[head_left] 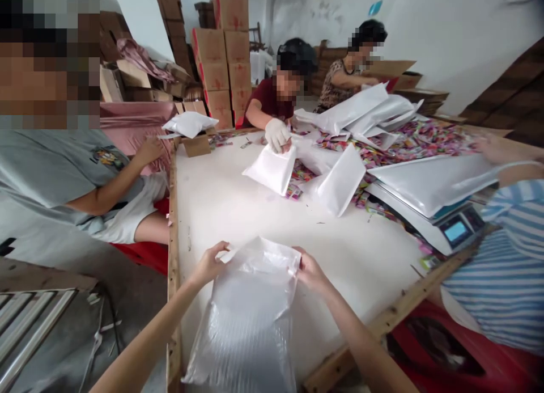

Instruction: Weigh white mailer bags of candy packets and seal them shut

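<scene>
A flat, shiny white plastic bag [250,313] lies in front of me over the near end of the white table [221,194]. My left hand [211,263] is closed on the top left corner of its mouth, thumb and fingers pinching the edge. At the opposite corner my right hand [311,270] grips the rim in the same way. Between them the upper edge rises slightly off the tabletop. Whether anything is inside the bag, I cannot tell.
Filled white bags [342,180] stand mid-table beside a pile of small colourful packets [412,140]. A digital scale [457,232] at right bears another bag. Co-workers sit around the table; one gloved hand [277,133] holds a bag. Cardboard boxes [229,58] are stacked behind.
</scene>
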The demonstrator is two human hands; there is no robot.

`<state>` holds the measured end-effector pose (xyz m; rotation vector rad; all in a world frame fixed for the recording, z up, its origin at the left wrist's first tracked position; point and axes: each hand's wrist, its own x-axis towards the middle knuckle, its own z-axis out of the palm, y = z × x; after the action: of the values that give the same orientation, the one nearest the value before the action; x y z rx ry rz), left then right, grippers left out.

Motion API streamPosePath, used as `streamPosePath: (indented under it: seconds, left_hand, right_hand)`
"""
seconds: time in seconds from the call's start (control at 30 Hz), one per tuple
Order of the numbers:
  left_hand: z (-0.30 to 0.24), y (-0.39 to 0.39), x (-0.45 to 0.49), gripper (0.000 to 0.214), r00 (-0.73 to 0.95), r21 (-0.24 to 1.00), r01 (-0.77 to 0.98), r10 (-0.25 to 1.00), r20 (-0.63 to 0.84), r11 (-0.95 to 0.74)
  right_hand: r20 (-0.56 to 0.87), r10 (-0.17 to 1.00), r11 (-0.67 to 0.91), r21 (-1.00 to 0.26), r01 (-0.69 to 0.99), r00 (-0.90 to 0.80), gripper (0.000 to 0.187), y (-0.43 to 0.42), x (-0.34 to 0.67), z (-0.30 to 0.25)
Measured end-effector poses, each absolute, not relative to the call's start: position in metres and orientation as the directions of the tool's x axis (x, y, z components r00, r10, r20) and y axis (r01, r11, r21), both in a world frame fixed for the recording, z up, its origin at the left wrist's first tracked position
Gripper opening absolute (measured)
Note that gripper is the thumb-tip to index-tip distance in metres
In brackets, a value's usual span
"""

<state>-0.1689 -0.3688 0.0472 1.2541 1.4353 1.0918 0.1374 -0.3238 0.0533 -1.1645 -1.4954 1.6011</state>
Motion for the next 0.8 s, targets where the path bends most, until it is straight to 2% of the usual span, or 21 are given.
streamPosePath:
  seconds: [0.13, 0.2, 0.27, 0.43, 0.5, 0.6, 0.67, 0.73, 0.8]
  left_hand:
    - [0.075, -0.385, -0.183, 0.017, -0.074, 0.973, 0.229, 0.997, -0.016, 0.032]
    - [0.082, -0.403, -0.190, 0.017, -0.007, 0.966, 0.255, 1.000, 0.030, -0.027]
    - [0.082, -0.424, -0.195, 0.016, 0.114, 0.956, 0.286, 0.993, 0.031, -0.062]
    - [0.080, -0.454, -0.210, 0.028, 0.332, 0.944, 0.322, 0.926, -0.181, 0.069]
    - [0.088, -0.456, -0.218, 0.032, 0.312, 0.937, 0.339, 0.931, -0.192, 0.080]
    - [0.097, -0.459, -0.208, 0.034, 0.035, 0.859, 0.510, 0.998, -0.058, 0.032]
    - [0.090, -0.471, -0.178, 0.038, -0.035, 0.751, 0.658, 0.994, 0.102, -0.053]
    - [0.071, -0.491, -0.137, 0.045, 0.092, 0.625, 0.752, 0.972, 0.214, -0.209]
    - [0.043, -0.513, -0.100, 0.039, 0.263, 0.477, 0.812, 0.940, 0.218, -0.338]
  right_hand:
    - [0.123, 0.916, 0.235, -0.935, 0.264, -0.381, 0.003, -0.329, 0.142, 0.077]
    - [0.223, 0.857, 0.404, -0.851, 0.335, -0.465, 0.010, -0.348, 0.150, 0.076]
    - [0.232, 0.786, 0.497, -0.787, 0.364, -0.573, 0.021, -0.373, 0.157, 0.066]
    - [-0.042, 0.668, 0.491, -0.725, 0.483, -0.743, 0.053, -0.396, 0.176, 0.063]
    - [-0.130, 0.658, 0.496, -0.666, 0.557, -0.742, 0.059, -0.389, 0.181, 0.082]
    - [-0.058, 0.761, 0.461, -0.652, 0.602, -0.646, 0.051, -0.392, 0.170, 0.106]
    - [0.019, 0.771, 0.478, -0.678, 0.559, -0.637, 0.054, -0.406, 0.151, 0.103]
    - [0.006, 0.698, 0.503, -0.717, 0.483, -0.717, 0.063, -0.419, 0.134, 0.086]
    - [-0.049, 0.623, 0.466, -0.778, 0.421, -0.780, 0.068, -0.424, 0.131, 0.066]
